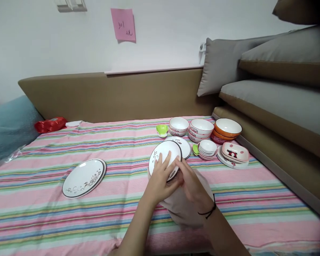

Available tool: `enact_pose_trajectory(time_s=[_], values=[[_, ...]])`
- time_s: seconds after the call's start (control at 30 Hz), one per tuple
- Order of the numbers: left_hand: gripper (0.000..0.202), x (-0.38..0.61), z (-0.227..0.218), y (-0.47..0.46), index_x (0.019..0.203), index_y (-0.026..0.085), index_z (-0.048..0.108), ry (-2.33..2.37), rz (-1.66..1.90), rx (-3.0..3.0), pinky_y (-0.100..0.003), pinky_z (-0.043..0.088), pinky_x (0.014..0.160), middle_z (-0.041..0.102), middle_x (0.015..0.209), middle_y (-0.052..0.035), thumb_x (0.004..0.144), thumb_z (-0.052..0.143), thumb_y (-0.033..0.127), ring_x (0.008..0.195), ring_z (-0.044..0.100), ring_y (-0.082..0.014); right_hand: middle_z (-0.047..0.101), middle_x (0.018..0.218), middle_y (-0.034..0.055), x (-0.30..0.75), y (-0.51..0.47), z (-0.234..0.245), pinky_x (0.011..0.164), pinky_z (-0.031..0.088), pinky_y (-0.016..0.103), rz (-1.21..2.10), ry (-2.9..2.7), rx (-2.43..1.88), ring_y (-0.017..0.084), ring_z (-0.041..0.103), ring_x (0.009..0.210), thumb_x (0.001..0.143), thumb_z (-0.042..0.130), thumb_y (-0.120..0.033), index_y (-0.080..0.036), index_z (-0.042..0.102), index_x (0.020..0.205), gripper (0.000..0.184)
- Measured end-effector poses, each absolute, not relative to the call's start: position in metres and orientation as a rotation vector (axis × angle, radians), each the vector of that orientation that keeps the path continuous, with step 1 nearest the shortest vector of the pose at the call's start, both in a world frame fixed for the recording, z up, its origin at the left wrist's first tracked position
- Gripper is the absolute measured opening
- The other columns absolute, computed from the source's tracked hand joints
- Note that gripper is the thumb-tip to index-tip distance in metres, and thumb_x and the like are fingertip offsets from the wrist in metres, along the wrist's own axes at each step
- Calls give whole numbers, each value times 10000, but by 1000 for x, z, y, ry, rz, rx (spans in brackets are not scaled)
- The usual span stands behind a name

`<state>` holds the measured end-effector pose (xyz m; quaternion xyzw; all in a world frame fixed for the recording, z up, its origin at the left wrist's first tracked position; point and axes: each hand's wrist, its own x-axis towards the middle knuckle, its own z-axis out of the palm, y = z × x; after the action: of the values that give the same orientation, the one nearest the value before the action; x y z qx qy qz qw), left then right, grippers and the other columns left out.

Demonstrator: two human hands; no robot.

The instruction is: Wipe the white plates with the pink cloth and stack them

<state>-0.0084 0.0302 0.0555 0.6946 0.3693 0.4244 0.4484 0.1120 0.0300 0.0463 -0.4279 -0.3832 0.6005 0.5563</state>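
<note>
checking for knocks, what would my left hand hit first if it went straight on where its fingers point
The round white dark-rimmed plate: the left hand already appears to touch it. Past its rim, probably the flower-patterned white plate behind, though depth is unclear.

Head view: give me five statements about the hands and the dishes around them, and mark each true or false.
1. The left hand and right hand touch the same plate. True.
2. The dark band is on the left wrist. False: the band is on the right wrist.
3. The orange bowl stands at the right end of the bowl row. True.
4. The note is on the sofa. False: the note is on the wall.
5. The red bag lies left of both hands. True.
</note>
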Motion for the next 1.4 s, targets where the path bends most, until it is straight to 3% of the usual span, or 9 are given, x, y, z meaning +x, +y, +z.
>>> enact_pose_trajectory(time_s=[0.23,0.33,0.5,0.63,0.8,0.9,1.1,1.27,1.4], values=[[403,-21,57,37,1080,264,693,1018,1479,1214,-419,90,1184,463,1446,-56,689,760,196,1462,87,-284,721,1021,105,151,40,42,683,576,375,1519,-576,-1135,258,682,919,846,420,-398,-149,593,1142,424],[382,-24,48,43,1123,234,647,1085,1482,829,-398,285,1136,517,1396,-77,749,717,266,1383,340,-279,719,1059,97,160,39,42,697,575,397,1523,-506,-1118,268,682,952,829,427,-383,-168,598,1150,422],[438,-10,33,40,1165,108,586,812,920,562,-413,549,870,667,1154,-185,789,665,319,969,682,-282,711,1092,70,148,36,26,814,557,388,1467,-546,-984,253,656,1023,741,478,-294,-168,646,1064,385],[526,-19,30,43,1191,134,554,909,1054,573,-334,602,662,702,1077,-135,680,672,85,802,707,-226,716,1041,71,154,37,20,718,554,324,1484,-738,-1145,233,663,926,732,621,-314,-158,650,973,288],[246,-57,32,55,911,62,666,943,888,666,-244,536,468,723,737,-117,667,637,46,541,652,-174,610,531,-24,179,35,22,399,384,188,1717,-932,-1348,115,552,454,785,638,-387,-191,570,785,207],[206,-60,29,55,916,57,671,945,866,650,-245,546,503,725,767,-131,723,650,128,564,656,-171,598,520,-27,180,34,23,376,367,159,1803,-919,-1316,91,539,415,783,650,-332,-177,562,839,187],[615,-33,21,46,1285,211,488,888,1016,646,-328,592,711,608,1274,-127,710,693,138,883,692,-221,721,873,39,160,38,28,542,562,258,1694,-785,-1260,155,680,587,774,689,-295,-203,437,1231,531],[736,-38,19,46,1351,246,435,906,1072,682,-307,589,684,562,1337,-114,674,663,68,997,657,-253,727,943,59,157,41,26,621,588,301,1714,-857,-1303,183,703,661,761,702,-320,-200,502,1160,463],[717,-46,20,49,1361,252,451,812,1075,677,-339,579,770,598,1294,-113,702,709,138,1007,655,-256,718,766,14,158,47,22,597,587,308,1557,-884,-1361,184,679,600,676,764,-281,-194,504,1124,525]])
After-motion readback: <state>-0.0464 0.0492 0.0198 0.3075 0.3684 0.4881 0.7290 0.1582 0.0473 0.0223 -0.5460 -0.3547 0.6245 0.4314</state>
